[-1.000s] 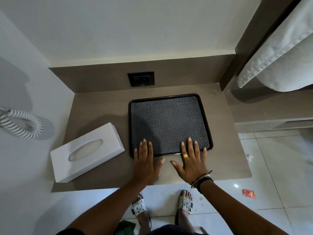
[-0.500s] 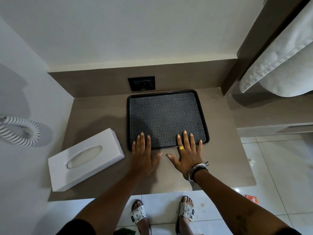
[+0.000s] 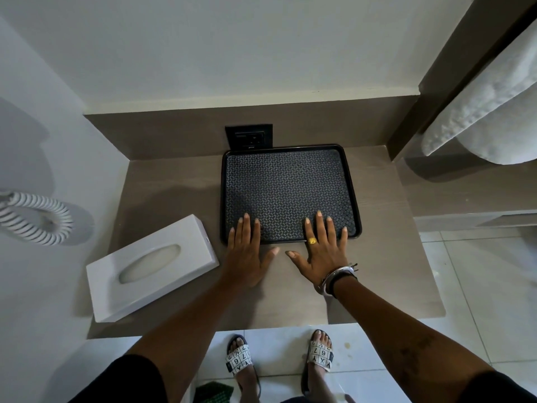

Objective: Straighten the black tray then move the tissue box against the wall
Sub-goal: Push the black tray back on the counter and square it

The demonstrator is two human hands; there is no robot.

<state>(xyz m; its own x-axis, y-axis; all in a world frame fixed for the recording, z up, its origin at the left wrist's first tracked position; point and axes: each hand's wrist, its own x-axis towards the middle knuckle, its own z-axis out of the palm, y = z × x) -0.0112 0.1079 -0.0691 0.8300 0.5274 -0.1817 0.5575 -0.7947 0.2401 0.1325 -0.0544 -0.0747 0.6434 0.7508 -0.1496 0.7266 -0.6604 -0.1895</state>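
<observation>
The black tray (image 3: 286,181), patterned inside, lies flat on the brown counter (image 3: 171,196) with its far edge at the back panel, below a black wall socket (image 3: 249,137). My left hand (image 3: 247,251) and my right hand (image 3: 322,248) lie flat with fingers spread, fingertips resting over the tray's near rim, palms on the counter. Neither hand grips anything. The white tissue box (image 3: 151,266) sits at an angle near the counter's front left, close to the left wall, just left of my left hand.
A coiled white cord (image 3: 37,218) hangs on the left wall. White towels (image 3: 491,112) hang at the upper right beside a brown panel. The counter's front edge runs just above my sandalled feet (image 3: 279,359) on the tiled floor.
Both hands have pushed the tray away from me until its far edge meets the back panel under the socket. The tissue box has not moved.
</observation>
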